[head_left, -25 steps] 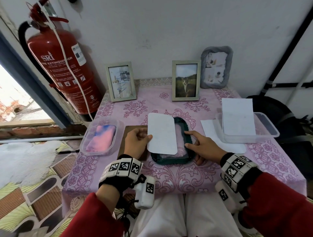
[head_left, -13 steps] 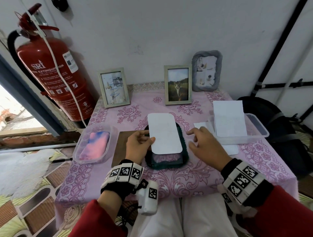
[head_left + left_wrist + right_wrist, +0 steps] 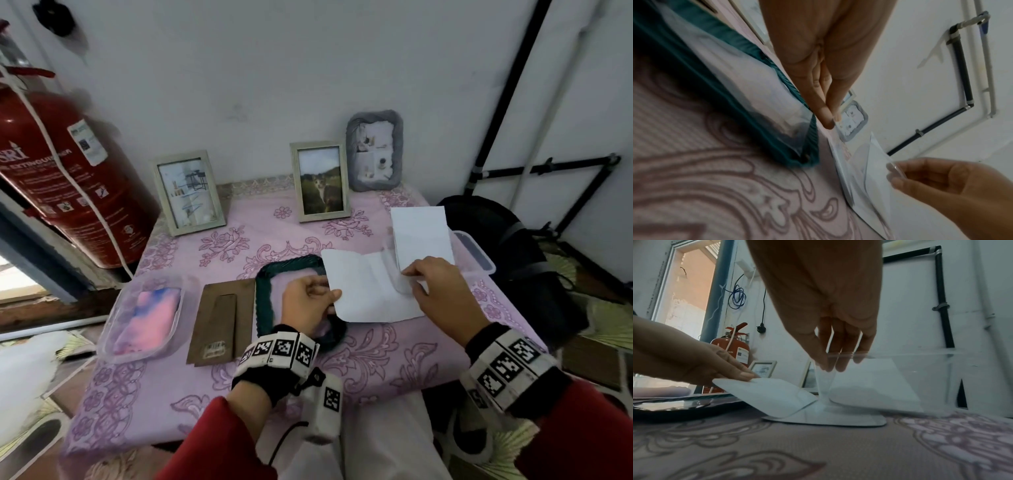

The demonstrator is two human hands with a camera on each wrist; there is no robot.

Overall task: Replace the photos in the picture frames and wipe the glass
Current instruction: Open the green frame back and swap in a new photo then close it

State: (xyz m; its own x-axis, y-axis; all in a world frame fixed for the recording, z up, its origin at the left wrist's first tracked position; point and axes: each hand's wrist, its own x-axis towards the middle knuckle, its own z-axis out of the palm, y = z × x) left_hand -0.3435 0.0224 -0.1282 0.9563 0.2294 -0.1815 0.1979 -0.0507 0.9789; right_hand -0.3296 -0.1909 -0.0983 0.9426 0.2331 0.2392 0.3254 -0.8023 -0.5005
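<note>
A dark green picture frame [image 3: 270,291] lies flat on the pink tablecloth, its glass [image 3: 748,91] uncovered. Its brown backing board [image 3: 222,318] lies to its left. My left hand [image 3: 334,296] pinches the left edge of a white, face-down photo [image 3: 363,291], which slopes down onto another white sheet [image 3: 838,420] right of the frame. My right hand [image 3: 411,277] grips the near-left rim of a clear plastic container [image 3: 476,253], thumb outside and fingers [image 3: 846,356] inside. White photos [image 3: 421,236] stand in the container.
Three framed pictures lean on the back wall: two pale wooden ones [image 3: 188,192] [image 3: 322,181] and a grey padded one [image 3: 375,154]. A clear tub with a pink-blue cloth [image 3: 147,311] sits at the left. A fire extinguisher [image 3: 68,178] stands left, a black bag [image 3: 513,257] right.
My left hand has carried the white photo off the green frame to the right, onto the sheet by the container. My right hand left the frame's edge and took hold of the container's rim.
</note>
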